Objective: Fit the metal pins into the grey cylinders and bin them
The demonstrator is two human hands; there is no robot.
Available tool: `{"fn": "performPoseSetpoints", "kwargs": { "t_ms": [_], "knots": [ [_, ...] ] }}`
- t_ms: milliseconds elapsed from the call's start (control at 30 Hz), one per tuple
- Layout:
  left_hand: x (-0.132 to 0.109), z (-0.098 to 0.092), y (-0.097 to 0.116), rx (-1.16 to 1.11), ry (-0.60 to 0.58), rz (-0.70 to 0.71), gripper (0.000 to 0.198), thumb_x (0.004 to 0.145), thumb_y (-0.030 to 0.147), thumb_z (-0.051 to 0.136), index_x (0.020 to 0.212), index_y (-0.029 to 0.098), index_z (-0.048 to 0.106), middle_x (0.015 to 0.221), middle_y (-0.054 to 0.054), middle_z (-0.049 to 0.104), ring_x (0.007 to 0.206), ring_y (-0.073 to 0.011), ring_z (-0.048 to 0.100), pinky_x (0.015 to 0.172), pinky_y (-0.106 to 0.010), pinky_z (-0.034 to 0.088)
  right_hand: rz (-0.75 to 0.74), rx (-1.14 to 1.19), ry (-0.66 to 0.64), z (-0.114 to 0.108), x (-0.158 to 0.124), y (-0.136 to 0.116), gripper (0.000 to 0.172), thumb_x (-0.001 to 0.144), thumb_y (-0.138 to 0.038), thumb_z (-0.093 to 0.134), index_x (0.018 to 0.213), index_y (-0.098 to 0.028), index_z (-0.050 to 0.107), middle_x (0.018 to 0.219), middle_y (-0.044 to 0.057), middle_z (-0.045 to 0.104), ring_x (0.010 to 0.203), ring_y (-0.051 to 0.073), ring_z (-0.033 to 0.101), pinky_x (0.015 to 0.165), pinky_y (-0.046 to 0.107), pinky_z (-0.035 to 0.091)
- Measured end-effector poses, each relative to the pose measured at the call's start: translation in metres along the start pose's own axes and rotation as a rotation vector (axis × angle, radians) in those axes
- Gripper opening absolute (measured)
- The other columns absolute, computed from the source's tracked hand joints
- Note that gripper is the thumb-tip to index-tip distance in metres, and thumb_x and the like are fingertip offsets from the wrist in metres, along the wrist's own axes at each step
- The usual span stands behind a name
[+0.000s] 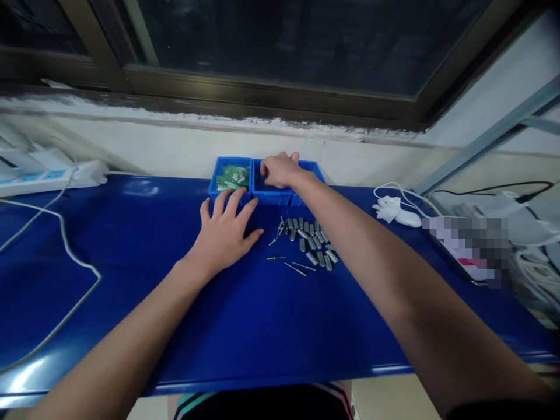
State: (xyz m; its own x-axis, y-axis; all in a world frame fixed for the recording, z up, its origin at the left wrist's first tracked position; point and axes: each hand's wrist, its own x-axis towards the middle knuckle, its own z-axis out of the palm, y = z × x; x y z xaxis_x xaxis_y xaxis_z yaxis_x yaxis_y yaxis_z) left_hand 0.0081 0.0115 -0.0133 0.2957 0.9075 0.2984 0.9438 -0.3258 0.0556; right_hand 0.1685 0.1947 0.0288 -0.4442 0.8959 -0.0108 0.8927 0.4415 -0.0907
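My left hand (224,236) lies with its fingers spread on the blue tabletop, fingertips at the front of the left blue bin (214,179). Green packets or pieces (233,176) fill that bin. Over the middle blue bin (272,199) is my right hand (280,169), its fingers curled and dipping inside; whatever they hold is hidden. Part of another blue bin (315,169) shows behind my right wrist. Between my arms lie several grey metal cylinders (303,245) in a loose group. Several thin pins resembling blind rivets (295,269) are scattered beside them, one with a yellowish end (275,258).
A power strip (56,178) with a white cable (83,291) occupies the left side. On the right are a white charger with its cord (408,218) and a partly blurred flat device (468,256). The wall and a dark window (306,46) rise behind the bins.
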Motion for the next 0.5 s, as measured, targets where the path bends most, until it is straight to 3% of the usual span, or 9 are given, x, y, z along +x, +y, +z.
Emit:
{"fn": "performPoseSetpoints", "kwargs": {
  "t_ms": [200,333,500],
  "knots": [
    [0.0,0.001,0.0,0.012,0.002,0.005,0.06,0.102,0.051,0.056,0.155,0.024,0.052,0.17,-0.018,0.034,0.156,-0.0452,0.028,0.117,-0.077,0.028,0.071,-0.066,0.062,0.001,0.003,-0.005,0.016,0.078,-0.014,0.076,0.094,-0.015,0.078,0.101,0.016,0.071,0.121,0.04,0.052,0.1,0.056,0.028],
    [0.0,0.001,0.0,0.024,-0.002,0.009,0.059,0.101,0.05,0.057,0.154,0.023,0.054,0.17,-0.017,0.034,0.155,-0.0455,0.03,0.116,-0.078,0.03,0.068,-0.038,0.078,0.003,0.009,-0.005,0.019,0.076,-0.009,0.073,0.093,-0.016,0.08,0.097,0.015,0.072,0.114,0.037,0.057,0.098,0.053,0.029],
    [0.001,-0.002,0.0,0.018,-0.002,0.012,0.057,0.101,0.048,0.057,0.153,0.023,0.055,0.17,-0.017,0.036,0.154,-0.0454,0.031,0.115,-0.079,0.031,0.052,0.013,0.112,0.006,0.014,-0.004,0.03,0.08,-0.007,0.067,0.103,-0.02,0.081,0.106,0.014,0.076,0.113,0.035,0.061,0.1,0.053,0.028]
  ]
}}
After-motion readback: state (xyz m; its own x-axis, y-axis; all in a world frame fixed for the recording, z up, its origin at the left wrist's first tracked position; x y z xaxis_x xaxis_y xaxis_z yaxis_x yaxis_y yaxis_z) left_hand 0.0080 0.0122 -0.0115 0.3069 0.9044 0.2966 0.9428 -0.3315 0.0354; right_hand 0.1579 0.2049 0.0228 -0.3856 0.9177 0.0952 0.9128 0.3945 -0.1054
